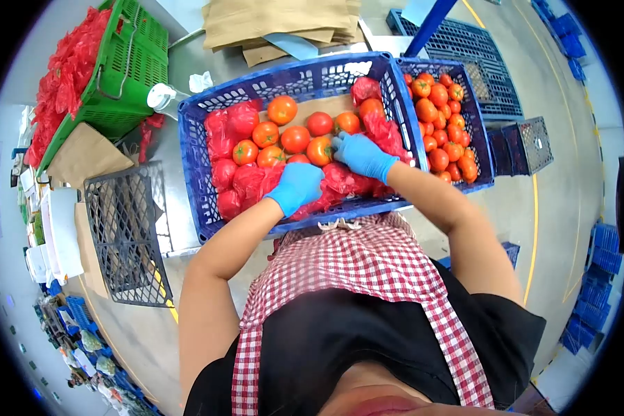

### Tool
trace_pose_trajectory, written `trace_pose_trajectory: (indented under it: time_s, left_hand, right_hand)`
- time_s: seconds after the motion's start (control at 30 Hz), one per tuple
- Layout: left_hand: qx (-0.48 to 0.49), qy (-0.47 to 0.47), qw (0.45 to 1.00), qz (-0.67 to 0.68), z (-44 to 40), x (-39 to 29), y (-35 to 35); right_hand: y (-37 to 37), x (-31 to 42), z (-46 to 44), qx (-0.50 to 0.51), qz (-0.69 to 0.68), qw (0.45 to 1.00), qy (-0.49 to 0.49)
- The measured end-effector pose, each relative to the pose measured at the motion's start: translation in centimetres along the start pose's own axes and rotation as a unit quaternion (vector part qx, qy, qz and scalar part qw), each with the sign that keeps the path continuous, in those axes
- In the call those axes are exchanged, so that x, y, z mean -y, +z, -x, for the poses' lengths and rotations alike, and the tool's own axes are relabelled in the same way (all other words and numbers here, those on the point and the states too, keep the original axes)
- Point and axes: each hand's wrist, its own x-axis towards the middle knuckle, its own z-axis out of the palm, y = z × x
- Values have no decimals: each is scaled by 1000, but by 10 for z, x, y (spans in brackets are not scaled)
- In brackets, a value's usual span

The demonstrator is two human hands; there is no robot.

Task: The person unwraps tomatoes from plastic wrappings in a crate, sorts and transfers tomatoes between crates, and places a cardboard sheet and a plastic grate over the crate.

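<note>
A blue plastic crate in front of me holds loose tomatoes in its middle. Around them lie red plastic mesh-like wraps, some with round shapes inside. My left hand, in a blue glove, is curled over the red plastic near the crate's front side; its fingertips are hidden, and what they grip is not visible. To its right, my gloved right hand has its bent fingers against a tomato. More red wrapping bunches up beside this hand, along the crate's right wall.
A second blue crate full of tomatoes adjoins on the right. At left stand a green crate heaped with red plastic, and a black grid crate. Cardboard sheets lie behind; a clear bottle is at the crate's corner.
</note>
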Motion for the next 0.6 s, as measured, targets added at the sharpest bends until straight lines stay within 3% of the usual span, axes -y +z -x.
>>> trace_pose_trajectory:
  time_s: [0.03,0.07,0.1,0.13,0.2,0.27,0.3,0.4,0.43,0.53,0.6]
  left_hand:
    - [-13,-7,1000,0,0,1,0]
    - [-21,-12,1000,-1,0,2,3]
    - [-99,-34,990,90,1,12,12]
    - [-82,-64,980,167,6,19,0]
    - [-173,-27,869,463,11,47,-1]
    - [-73,19,774,629,23,71,-16]
    - [78,-7,644,761,31,74,-23]
    - [-18,7,766,643,24,56,-42]
    - [-49,9,799,599,19,46,-48]
    - [-140,16,877,459,7,12,-50]
    - [-107,51,975,188,-18,3,-21]
  right_hand:
    - [-2,-2,1,-55,71,993,-81]
    - [-2,-5,-1,-61,86,993,-51]
    - [-1,-8,-2,-67,97,993,-18]
    - [-7,-7,-3,-73,108,991,17]
    - [-25,-14,0,-77,-7,992,97]
    - [-14,-28,2,-177,-240,939,174]
    - [-17,-33,0,-135,-252,938,197]
    - [-26,-41,2,-152,-453,853,211]
    - [-42,-44,-8,-127,-554,796,208]
    - [-109,-13,-1,-140,-369,904,166]
    - [-119,1,5,-111,-193,958,181]
